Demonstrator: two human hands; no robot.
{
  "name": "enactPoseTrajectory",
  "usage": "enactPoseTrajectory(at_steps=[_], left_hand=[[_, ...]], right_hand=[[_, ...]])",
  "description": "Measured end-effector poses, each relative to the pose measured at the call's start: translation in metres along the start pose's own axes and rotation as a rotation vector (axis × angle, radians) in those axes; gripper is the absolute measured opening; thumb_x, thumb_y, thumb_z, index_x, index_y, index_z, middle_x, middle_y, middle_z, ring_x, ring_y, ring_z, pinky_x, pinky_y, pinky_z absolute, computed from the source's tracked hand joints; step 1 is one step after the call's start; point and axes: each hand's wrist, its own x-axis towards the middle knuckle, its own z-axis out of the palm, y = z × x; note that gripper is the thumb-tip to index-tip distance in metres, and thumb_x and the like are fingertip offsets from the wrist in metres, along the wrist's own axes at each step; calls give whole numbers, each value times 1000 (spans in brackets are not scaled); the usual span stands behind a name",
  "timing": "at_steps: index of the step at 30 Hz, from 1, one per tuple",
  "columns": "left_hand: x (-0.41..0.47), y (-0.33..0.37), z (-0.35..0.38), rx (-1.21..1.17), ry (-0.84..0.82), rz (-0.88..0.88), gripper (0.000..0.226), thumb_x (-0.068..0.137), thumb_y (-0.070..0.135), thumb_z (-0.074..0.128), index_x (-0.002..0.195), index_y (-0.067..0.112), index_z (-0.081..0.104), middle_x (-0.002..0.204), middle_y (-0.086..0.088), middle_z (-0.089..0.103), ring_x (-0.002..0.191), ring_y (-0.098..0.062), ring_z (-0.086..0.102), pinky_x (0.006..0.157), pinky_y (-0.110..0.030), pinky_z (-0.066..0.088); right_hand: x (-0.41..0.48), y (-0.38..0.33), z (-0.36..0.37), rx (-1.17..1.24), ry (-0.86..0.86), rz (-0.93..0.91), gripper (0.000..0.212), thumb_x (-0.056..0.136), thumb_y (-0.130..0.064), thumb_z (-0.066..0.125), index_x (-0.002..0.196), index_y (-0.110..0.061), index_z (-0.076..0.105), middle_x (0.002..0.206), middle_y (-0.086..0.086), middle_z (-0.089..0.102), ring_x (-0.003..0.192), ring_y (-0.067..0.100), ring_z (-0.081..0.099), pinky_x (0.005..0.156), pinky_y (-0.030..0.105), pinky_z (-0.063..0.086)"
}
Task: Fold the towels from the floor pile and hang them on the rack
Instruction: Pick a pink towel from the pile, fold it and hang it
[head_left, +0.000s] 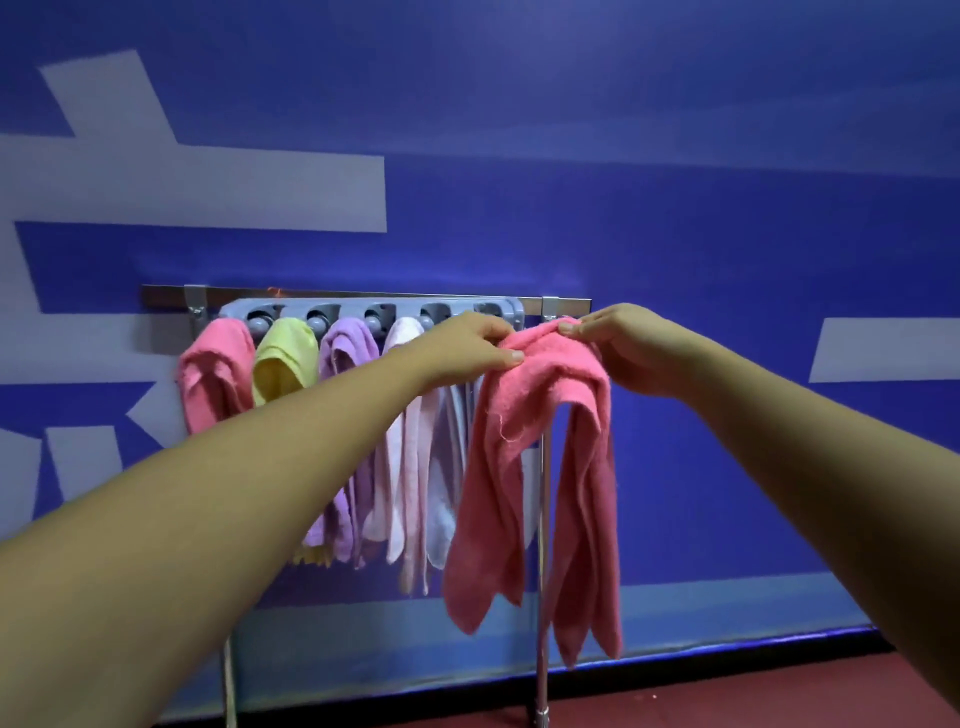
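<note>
A folded pink towel (540, 467) hangs from both my hands at the right end of the rack (363, 312). My left hand (467, 348) pinches its top left fold and my right hand (623, 348) pinches its top right, just in front of the last grey holder. The towel's ends dangle down in front of the rack's right post (543, 571). Along the rack hang another pink towel (215, 374), a yellow towel (283, 361), a purple towel (345, 364), a pale pink towel (408, 467) and a light blue towel (447, 467).
The rack stands on metal legs against a blue wall (675, 234) with white markings. A strip of red floor (675, 696) shows at the bottom right. The floor pile is out of view.
</note>
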Motion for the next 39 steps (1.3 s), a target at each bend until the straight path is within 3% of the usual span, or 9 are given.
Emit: enactPoseTrajectory(at_steps=[7, 10, 15, 18, 22, 24, 30, 33, 39], left_hand=[[66, -8, -13, 390, 164, -81, 22, 88, 19, 57, 110, 17, 61, 111, -5, 64, 100, -26, 58, 83, -35, 46], [87, -20, -11, 384, 183, -102, 24, 91, 19, 59, 114, 11, 64, 117, -9, 65, 98, -25, 57, 76, -30, 41], [113, -43, 2, 407, 256, -101, 26, 91, 24, 67, 113, 11, 68, 116, -12, 68, 109, -30, 61, 77, -28, 41], [128, -55, 15, 459, 369, -125, 21, 92, 22, 63, 109, 11, 69, 114, -14, 69, 111, -34, 61, 79, -33, 41], [139, -60, 28, 589, 403, -172, 22, 90, 18, 55, 108, 18, 69, 111, -5, 69, 114, -30, 59, 89, -38, 34], [142, -61, 31, 658, 386, -182, 22, 91, 19, 54, 106, 20, 69, 109, -2, 70, 114, -27, 60, 99, -42, 30], [121, -65, 43, 875, 543, 91, 20, 90, 11, 55, 110, 15, 56, 111, -9, 58, 111, -34, 50, 91, -43, 34], [99, -65, 54, 662, 430, 184, 24, 89, 10, 54, 113, 9, 59, 113, -16, 60, 109, -38, 57, 89, -43, 45], [85, -52, 67, 109, 352, -59, 37, 94, 17, 46, 129, 23, 56, 123, -7, 66, 114, -28, 58, 98, -39, 47]], right_hand=[[70, -2, -15, -123, 135, -54, 14, 86, -12, 75, 82, 0, 68, 80, 12, 69, 79, 26, 63, 73, 35, 51], [103, 8, -15, -180, 237, -46, 22, 80, -22, 80, 89, -3, 72, 87, 17, 62, 81, 28, 56, 73, 42, 46], [138, 25, -17, -185, 324, 10, 25, 87, -20, 75, 103, 0, 72, 85, 11, 65, 68, 21, 60, 55, 29, 47], [155, 34, -19, -7, 311, 11, 30, 85, -16, 75, 108, 3, 72, 106, 17, 74, 89, 29, 73, 79, 46, 62], [163, 52, -14, -57, 417, 19, 10, 85, -17, 78, 83, -10, 73, 64, 2, 65, 47, 12, 57, 50, 24, 51], [164, 63, -13, -109, 432, 29, 27, 86, -20, 79, 66, -17, 61, 52, -6, 56, 46, 8, 50, 49, 19, 45], [155, 73, -13, -151, 452, -78, 11, 84, -17, 76, 82, -15, 65, 79, 5, 59, 70, 18, 53, 64, 30, 45], [142, 76, -10, -104, 395, -148, 3, 88, -16, 70, 90, -16, 69, 82, 5, 62, 69, 16, 54, 64, 30, 42], [124, 98, 0, 7, 257, -54, 26, 83, -31, 71, 108, -23, 70, 84, 2, 58, 70, 16, 49, 66, 29, 41]])
